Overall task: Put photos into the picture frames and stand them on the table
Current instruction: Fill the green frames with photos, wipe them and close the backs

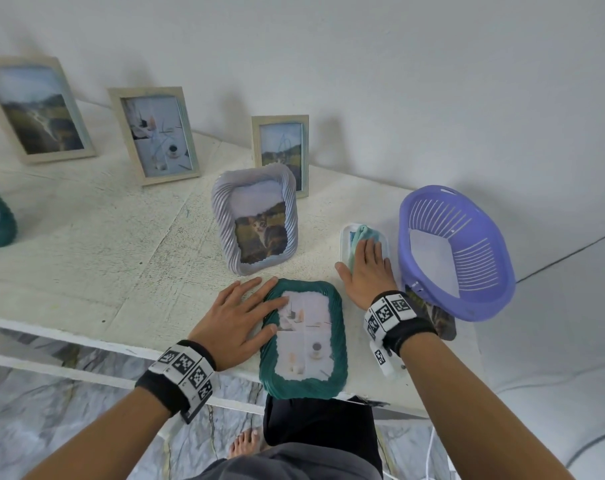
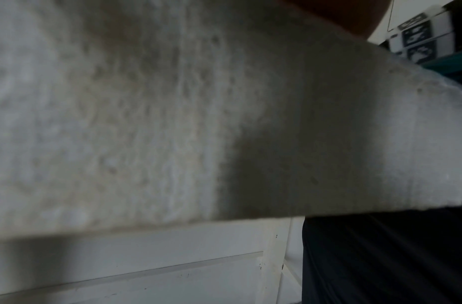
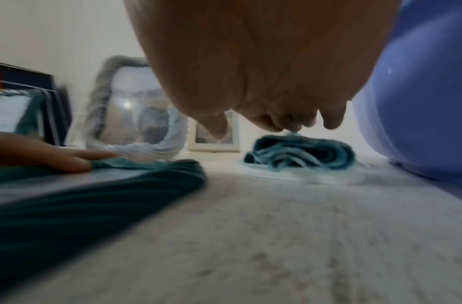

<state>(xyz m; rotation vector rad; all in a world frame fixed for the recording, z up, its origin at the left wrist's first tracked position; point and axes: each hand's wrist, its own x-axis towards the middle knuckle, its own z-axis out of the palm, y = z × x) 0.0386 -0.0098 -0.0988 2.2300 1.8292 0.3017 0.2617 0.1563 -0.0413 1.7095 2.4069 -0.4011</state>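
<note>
Your head view looks steeply down over both wrists. Your left wrist view sits almost against the surface [image 2: 173,123]. Your right wrist view skims low past the right hand [image 3: 250,72]; it shares the teal frame [image 3: 94,195] with the head view.

- Flat frame [image 1: 304,337] at bench [image 1: 103,244] front edge, between both hands.
- Upright frame [image 1: 254,218] just behind it.
- Three more standing frames along wall.
- Cloth [image 1: 360,237] on dish [image 1: 344,237], left of basket [image 1: 457,251].
</note>
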